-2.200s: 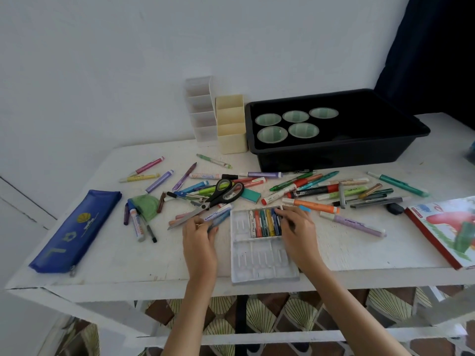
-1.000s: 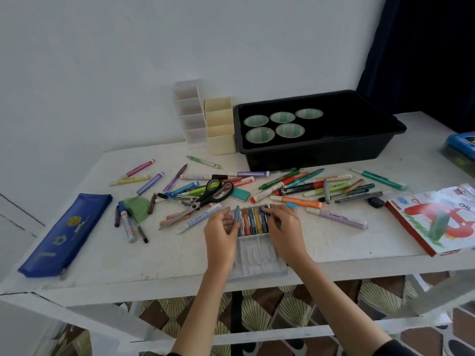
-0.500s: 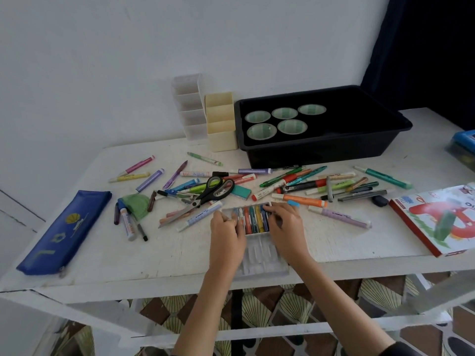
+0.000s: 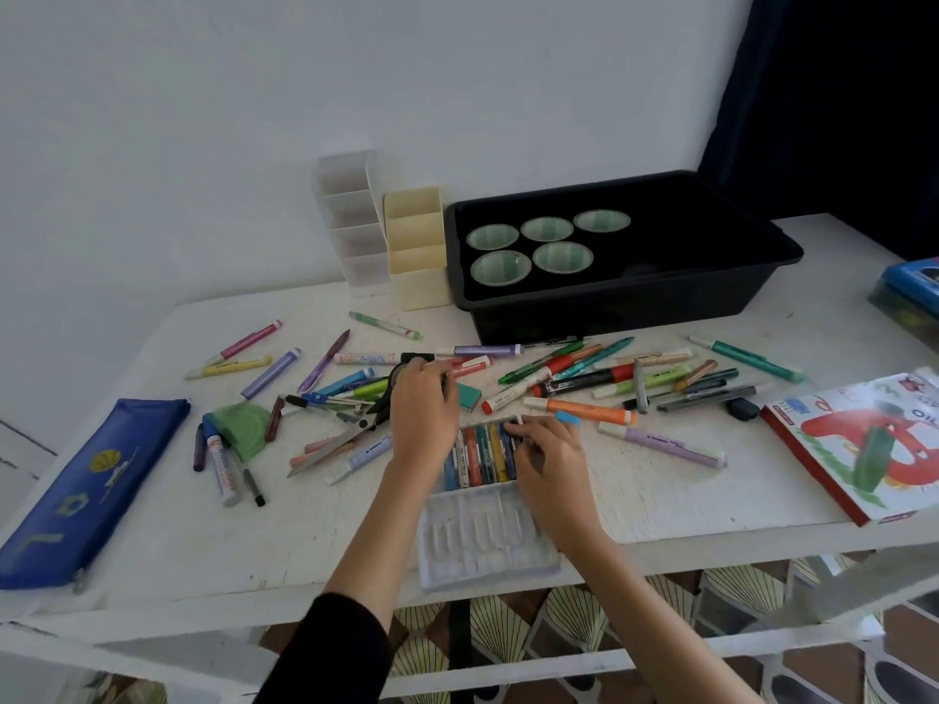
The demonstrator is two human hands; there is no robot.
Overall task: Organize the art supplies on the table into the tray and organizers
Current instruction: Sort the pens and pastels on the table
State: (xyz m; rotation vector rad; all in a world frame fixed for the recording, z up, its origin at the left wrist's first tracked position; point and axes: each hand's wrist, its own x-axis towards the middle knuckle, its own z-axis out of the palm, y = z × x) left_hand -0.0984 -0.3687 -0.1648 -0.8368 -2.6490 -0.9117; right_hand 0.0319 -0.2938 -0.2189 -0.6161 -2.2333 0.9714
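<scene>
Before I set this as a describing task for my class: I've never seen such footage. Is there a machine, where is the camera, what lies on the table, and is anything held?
No machine here: these are a person's two bare hands, filmed by one wide camera worn on the head, looking forward and down. The white table is strewn with markers, scissors, a blue pencil case and a flat box or book with a red picture. At the back stand a black tray with five small cups inside, a cream organizer and a clear organizer. The right hand has its fingers on a row of crayons in a white crayon box. The left hand reaches over the scissors' handles; whether either hand truly grips anything cannot be told.
</scene>
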